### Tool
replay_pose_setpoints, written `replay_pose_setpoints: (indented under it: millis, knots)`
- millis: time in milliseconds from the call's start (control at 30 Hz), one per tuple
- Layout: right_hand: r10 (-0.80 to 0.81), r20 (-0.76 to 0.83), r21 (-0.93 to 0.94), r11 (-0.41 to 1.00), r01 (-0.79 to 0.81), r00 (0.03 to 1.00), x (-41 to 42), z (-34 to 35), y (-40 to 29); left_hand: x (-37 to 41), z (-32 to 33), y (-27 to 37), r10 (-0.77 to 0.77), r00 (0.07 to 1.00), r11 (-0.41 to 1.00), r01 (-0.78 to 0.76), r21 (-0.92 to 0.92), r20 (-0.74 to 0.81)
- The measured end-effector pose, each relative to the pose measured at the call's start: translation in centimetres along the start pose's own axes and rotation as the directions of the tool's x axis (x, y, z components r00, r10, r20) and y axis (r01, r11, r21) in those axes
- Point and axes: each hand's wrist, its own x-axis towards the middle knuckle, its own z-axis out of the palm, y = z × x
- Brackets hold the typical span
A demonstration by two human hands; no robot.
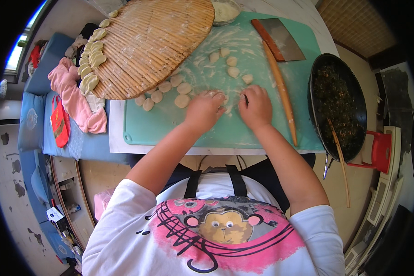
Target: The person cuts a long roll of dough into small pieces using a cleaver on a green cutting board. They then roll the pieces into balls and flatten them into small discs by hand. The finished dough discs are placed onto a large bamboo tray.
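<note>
My left hand [207, 108] is low over the floured green mat [151, 129], its fingers curled around a small dough piece [225, 100] that shows at the fingertips. To its left lie several flattened dough rounds [183, 100], some close against the rim of the bamboo tray. My right hand [257, 107] rests on the mat with fingers bent inward; whether anything is inside them is hidden. Just beyond it sits a dough lump [247, 79], and farther up are several more cut lumps [232, 61].
A round bamboo tray [151, 41] carries folded dumplings [97, 58] along its left edge. On the right lie a wooden rolling pin [281, 89] and a dough cutter [284, 39]. A black pan of dark filling [338, 100] holds chopsticks [338, 155]. A flour bowl [226, 12] stands behind.
</note>
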Motion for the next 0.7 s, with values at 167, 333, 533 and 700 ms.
replay_pose_setpoints:
  millis: [167, 333, 533, 700]
  knots:
    - [0.001, 0.006, -0.013, 1.000, -0.001, 1.000, 0.1, -0.3, -0.2, 0.2, 0.3, 0.0, -0.048, 0.999, 0.998, 0.048, 0.029, 0.018]
    - [-0.004, 0.003, 0.009, 1.000, 0.004, 1.000, 0.0, 0.0, 0.0, -2.9, -2.7, 0.6, -0.004, 0.977, 1.000, 0.004, -0.001, 0.215]
    - [-0.010, -0.013, -0.001, 1.000, 0.010, 1.000, 0.0, -0.1, -0.2, -4.4, -2.5, 0.3, 0.068, 0.995, 0.995, -0.062, -0.078, 0.078]
    - [-0.007, -0.004, -0.014, 1.000, 0.007, 1.000, 0.1, -0.2, -0.1, -3.8, -2.6, 0.9, -0.075, 0.970, 0.981, 0.114, -0.159, 0.232]
